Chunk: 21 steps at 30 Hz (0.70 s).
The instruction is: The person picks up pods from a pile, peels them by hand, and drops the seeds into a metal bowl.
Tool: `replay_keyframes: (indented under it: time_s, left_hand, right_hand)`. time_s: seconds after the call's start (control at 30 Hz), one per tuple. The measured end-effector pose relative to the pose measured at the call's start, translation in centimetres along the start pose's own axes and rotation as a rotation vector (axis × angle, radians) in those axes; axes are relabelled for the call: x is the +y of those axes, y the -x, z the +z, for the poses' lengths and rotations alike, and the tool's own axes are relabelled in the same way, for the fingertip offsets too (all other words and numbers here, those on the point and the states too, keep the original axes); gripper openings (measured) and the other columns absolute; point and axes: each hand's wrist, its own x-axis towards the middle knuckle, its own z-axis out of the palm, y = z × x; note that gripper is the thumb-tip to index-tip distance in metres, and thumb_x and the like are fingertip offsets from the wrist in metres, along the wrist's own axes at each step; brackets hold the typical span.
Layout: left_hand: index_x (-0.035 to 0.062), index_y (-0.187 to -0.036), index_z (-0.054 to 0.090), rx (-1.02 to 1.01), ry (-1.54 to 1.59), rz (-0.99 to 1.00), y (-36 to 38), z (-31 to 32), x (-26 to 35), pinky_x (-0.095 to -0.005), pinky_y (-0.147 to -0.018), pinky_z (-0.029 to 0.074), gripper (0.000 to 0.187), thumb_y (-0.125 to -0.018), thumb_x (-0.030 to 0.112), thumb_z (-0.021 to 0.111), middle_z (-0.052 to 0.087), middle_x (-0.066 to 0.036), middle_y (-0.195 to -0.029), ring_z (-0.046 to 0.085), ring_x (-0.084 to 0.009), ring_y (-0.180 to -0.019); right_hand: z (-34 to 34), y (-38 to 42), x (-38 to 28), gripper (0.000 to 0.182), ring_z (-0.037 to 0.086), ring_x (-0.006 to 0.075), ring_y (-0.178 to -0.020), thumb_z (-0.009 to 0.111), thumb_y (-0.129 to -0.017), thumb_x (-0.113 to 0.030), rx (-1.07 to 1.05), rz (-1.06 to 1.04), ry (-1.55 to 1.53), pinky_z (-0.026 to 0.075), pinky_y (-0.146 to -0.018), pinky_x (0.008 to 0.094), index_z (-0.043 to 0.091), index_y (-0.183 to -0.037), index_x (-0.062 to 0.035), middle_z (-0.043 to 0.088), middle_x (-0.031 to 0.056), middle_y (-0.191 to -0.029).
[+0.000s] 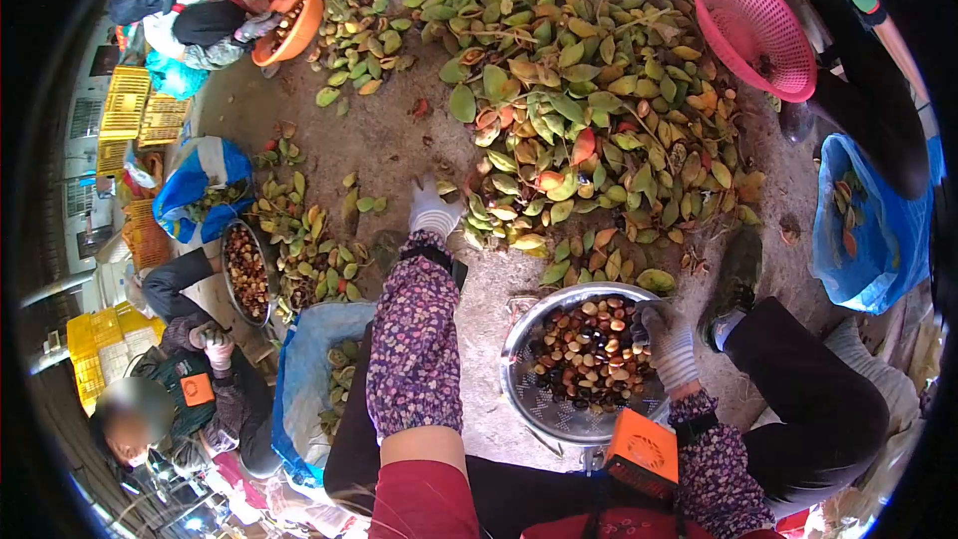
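My left hand (436,208), in a whitish glove with a striped cuff, reaches forward low over the concrete floor. Its fingers look stretched out and apart, beside a leaf at the left edge of a large heap of green, yellow and red leaves (599,100). My right hand (667,337), in a grey-palmed glove, is at the right rim of a metal colander (514,379). Its fingers look curled together; whatever they hold is hidden. Many round brown, tan and dark nut-like pieces (589,354) lie in the colander, between my legs.
A pink basket (743,25) stands at the far right near another person's leg. Blue sacks (868,240) lie right and left. Two people sit at left, one by an orange basin (296,25). A metal bowl (267,284) holds similar pieces. Yellow crates (125,105) are stacked beyond.
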Motion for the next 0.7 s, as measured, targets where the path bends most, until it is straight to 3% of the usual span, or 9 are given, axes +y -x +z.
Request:
replay_keyframes:
  time_s: [0.17,0.27,0.33,0.43,0.47,0.5,0.57,0.6,0.7]
  left_hand:
    - [0.0062,-0.132,0.038,0.014,0.047,-0.154,0.5,2.0,0.7,-0.0472,-0.101,0.034,0.080,-0.073,0.053,0.063,0.032,-0.029,-0.134,0.038,-0.0448,-0.120]
    - [0.0040,-0.124,0.046,0.077,0.079,-0.248,2.8,3.1,2.0,-0.0456,-0.095,0.039,0.067,-0.072,0.041,0.066,0.040,-0.030,-0.120,0.045,-0.0437,-0.112]
    - [0.0002,-0.115,0.051,0.187,0.132,-0.213,3.8,4.2,1.9,-0.0447,-0.087,0.046,0.053,-0.070,0.024,0.069,0.040,-0.027,-0.119,0.048,-0.0435,-0.108]
    - [0.0014,-0.114,0.051,0.214,0.261,-0.224,4.3,5.5,1.8,-0.0428,-0.082,0.049,0.050,-0.070,0.020,0.067,0.039,-0.027,-0.120,0.056,-0.0413,-0.097]
    - [0.0032,-0.111,0.055,0.359,0.222,-0.176,4.6,5.9,1.7,-0.0415,-0.076,0.050,0.044,-0.070,0.015,0.067,0.049,-0.025,-0.112,0.061,-0.0364,-0.087]
    - [0.0032,-0.111,0.055,0.363,0.226,-0.176,3.7,7.1,0.2,-0.0415,-0.076,0.050,0.044,-0.070,0.015,0.067,0.049,-0.025,-0.112,0.061,-0.0364,-0.087]
    - [0.0022,-0.105,0.059,0.374,0.706,-0.078,1.6,9.3,-2.8,-0.0404,-0.076,0.049,0.041,-0.068,0.015,0.069,0.060,-0.022,-0.099,0.061,-0.0330,-0.086]
    - [-0.0006,-0.102,0.061,0.293,1.200,-0.084,1.8,9.0,-2.5,-0.0387,-0.080,0.048,0.041,-0.067,0.019,0.073,0.064,-0.021,-0.091,0.061,-0.0329,-0.087]
    - [-0.0040,-0.103,0.059,0.291,0.904,-0.125,4.5,5.3,-0.2,-0.0376,-0.083,0.047,0.049,-0.067,0.025,0.075,0.063,-0.023,-0.098,0.061,-0.0346,-0.091]
  right_hand:
    - [0.9,-0.8,0.4,0.020,0.056,0.0114,-0.068,0.053,-0.089,-0.011,-0.024,-0.010,0.094,0.047,-0.065,0.0242,0.061,-0.099,0.0037,0.062,0.0046,-0.079]
    - [1.8,-0.3,0.0,0.017,0.056,0.0114,-0.074,0.055,-0.088,-0.008,-0.054,0.026,-0.188,0.047,-0.069,0.0244,0.060,-0.100,0.0034,0.062,0.0056,-0.085]
    - [1.8,-0.7,1.1,0.017,0.056,0.0113,-0.076,0.055,-0.088,-0.008,-0.062,0.027,-0.188,0.047,-0.070,0.0244,0.060,-0.100,0.0035,0.062,0.0060,-0.086]
    - [1.7,-0.5,1.0,0.018,0.055,0.0102,-0.074,0.055,-0.089,-0.010,-0.051,0.002,-0.121,0.047,-0.068,0.0234,0.060,-0.100,0.0036,0.062,0.0056,-0.086]
    - [1.6,-0.4,0.9,0.018,0.055,0.0096,-0.072,0.055,-0.089,-0.010,-0.043,0.032,-0.106,0.047,-0.066,0.0229,0.060,-0.100,0.0037,0.062,0.0052,-0.084]
    - [1.5,-0.5,0.6,0.019,0.055,0.0091,-0.070,0.054,-0.089,-0.010,-0.037,0.058,-0.090,0.046,-0.064,0.0223,0.061,-0.100,0.0039,0.063,0.0048,-0.083]
    - [1.4,-0.5,-0.1,0.019,0.055,0.0086,-0.069,0.054,-0.090,-0.011,-0.033,0.060,-0.030,0.046,-0.062,0.0219,0.061,-0.100,0.0040,0.063,0.0045,-0.082]
    - [1.5,-0.4,-0.4,0.020,0.055,0.0081,-0.068,0.054,-0.090,-0.012,-0.028,0.072,0.026,0.046,-0.060,0.0215,0.061,-0.100,0.0040,0.063,0.0042,-0.081]
    - [1.8,0.2,-1.0,0.020,0.055,0.0084,-0.069,0.054,-0.090,-0.013,-0.070,0.032,0.002,0.046,-0.062,0.0221,0.061,-0.100,0.0034,0.062,0.0047,-0.080]
